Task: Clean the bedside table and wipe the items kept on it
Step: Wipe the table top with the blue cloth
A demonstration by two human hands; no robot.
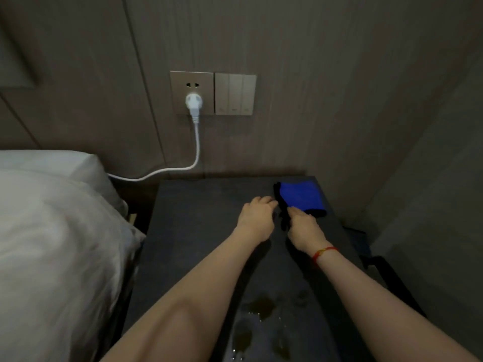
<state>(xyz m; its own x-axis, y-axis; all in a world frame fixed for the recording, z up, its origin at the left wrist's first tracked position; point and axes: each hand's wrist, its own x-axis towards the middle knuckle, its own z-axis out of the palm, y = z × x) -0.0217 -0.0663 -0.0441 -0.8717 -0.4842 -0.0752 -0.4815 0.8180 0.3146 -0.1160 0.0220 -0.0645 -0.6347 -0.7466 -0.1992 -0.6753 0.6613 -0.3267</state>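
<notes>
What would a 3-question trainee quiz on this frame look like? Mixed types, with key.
1. True or false: the cloth lies at the table's far right corner.
2. Which hand pinches the cloth's dark edge: A left hand, B right hand?
3. Fill in: wet stains sit on the table's ___ end, between the forearms.

Key: 1 true; 2 B; 3 near.
</notes>
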